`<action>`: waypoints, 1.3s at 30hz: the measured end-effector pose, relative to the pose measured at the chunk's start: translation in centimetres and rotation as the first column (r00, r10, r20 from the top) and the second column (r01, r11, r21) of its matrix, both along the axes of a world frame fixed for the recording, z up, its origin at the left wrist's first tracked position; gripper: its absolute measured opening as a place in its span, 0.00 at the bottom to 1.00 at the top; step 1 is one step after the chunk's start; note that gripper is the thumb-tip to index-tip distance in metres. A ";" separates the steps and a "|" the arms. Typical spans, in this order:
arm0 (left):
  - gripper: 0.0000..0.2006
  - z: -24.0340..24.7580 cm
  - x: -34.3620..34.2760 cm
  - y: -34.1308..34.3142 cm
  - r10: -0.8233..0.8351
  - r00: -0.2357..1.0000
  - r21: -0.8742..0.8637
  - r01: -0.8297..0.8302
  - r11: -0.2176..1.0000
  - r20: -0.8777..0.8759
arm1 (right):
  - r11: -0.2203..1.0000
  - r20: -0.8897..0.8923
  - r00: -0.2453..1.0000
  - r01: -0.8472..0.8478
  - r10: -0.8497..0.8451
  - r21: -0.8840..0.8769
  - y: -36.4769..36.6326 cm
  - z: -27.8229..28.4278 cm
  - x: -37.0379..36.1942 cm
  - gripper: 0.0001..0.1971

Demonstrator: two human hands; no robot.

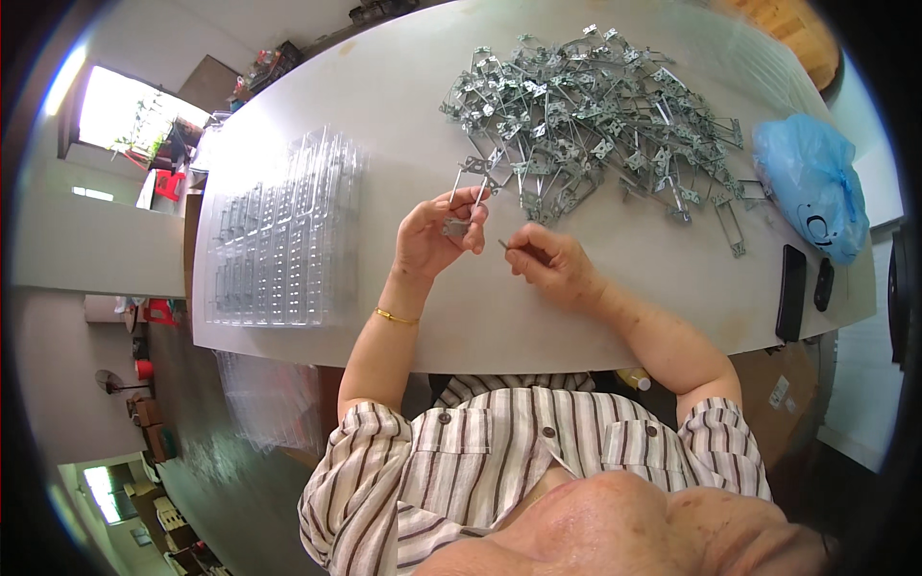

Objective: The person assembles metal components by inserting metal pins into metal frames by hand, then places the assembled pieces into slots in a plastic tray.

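Observation:
My left hand [432,238] is raised over the table, its fingers closed round a metal wire bracket [457,228]. The bracket has a flat plate near the palm and two thin rods pointing away toward the pile. To its right, my right hand [562,267] is pinched shut with the fingertips facing the left hand. A small thin piece [503,245] pokes out from between thumb and forefinger; its kind is too small to tell. Just beyond both hands lies a large tangled pile of similar metal brackets [586,120].
Left on the white table [403,336] stands a stack of clear plastic trays [288,240] with metal pieces showing in them. At the right are a blue plastic bag [807,178], a black phone-like slab [790,293] and a small black object [823,284]. More clear trays [269,398] sit below the table edge.

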State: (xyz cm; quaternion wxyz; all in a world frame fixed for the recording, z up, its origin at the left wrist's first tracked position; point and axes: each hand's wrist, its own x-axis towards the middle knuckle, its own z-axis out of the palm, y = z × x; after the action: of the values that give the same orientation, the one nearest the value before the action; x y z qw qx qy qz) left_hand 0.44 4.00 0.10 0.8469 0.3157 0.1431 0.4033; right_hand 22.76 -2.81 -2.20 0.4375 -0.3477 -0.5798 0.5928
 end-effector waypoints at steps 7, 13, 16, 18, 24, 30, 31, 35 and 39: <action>0.28 -0.4 0.2 -0.9 0.007 0.994 -0.085 -0.017 0.996 -0.111 | 0.995 0.056 0.996 0.071 -0.067 -0.068 0.1 0.6 0.0 0.01; 0.31 -0.9 0.2 -0.8 0.035 0.971 -0.049 -0.047 0.998 -0.236 | 0.985 0.163 0.972 0.165 -0.170 0.045 1.5 1.7 0.5 0.01; 0.31 -0.7 -0.1 -1.1 0.106 0.955 -0.005 -0.112 0.994 -0.277 | 0.913 0.216 0.924 0.235 -0.317 0.333 3.8 5.9 0.5 0.02; 0.31 -0.3 -0.5 -1.5 0.159 0.935 0.032 -0.157 0.987 -0.316 | 0.834 0.212 0.897 0.244 -0.388 0.495 4.6 9.2 0.3 0.02; 0.30 -1.0 0.1 -1.2 0.115 0.960 0.069 -0.101 0.992 -0.256 | 0.532 0.056 0.808 0.332 -0.587 0.779 5.2 11.6 -0.2 0.05; 0.27 -1.2 0.0 -1.5 0.093 0.958 0.070 -0.076 0.995 -0.273 | 0.645 0.245 0.784 0.241 -0.570 0.726 6.1 6.3 -0.9 0.06; 0.27 -1.2 -0.1 -1.5 0.094 0.958 0.066 -0.079 0.995 -0.272 | 0.648 0.249 0.786 0.238 -0.566 0.723 6.2 6.1 -1.0 0.06; 0.25 -0.9 -0.1 -1.7 0.104 0.943 0.082 -0.083 0.993 -0.317 | 0.606 0.301 0.745 0.170 -0.596 0.777 6.6 5.7 -1.4 0.08; 0.24 -0.6 0.3 -1.7 0.139 0.928 0.049 -0.130 0.990 -0.345 | 0.591 0.329 0.718 0.141 -0.614 0.795 6.6 5.5 -1.2 0.09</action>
State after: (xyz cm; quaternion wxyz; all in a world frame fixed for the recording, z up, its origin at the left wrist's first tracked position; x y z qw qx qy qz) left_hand 0.73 2.30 -0.52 0.7746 0.3821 0.3068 0.3999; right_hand 21.54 3.79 3.28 0.4626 -0.4287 -0.7731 0.0670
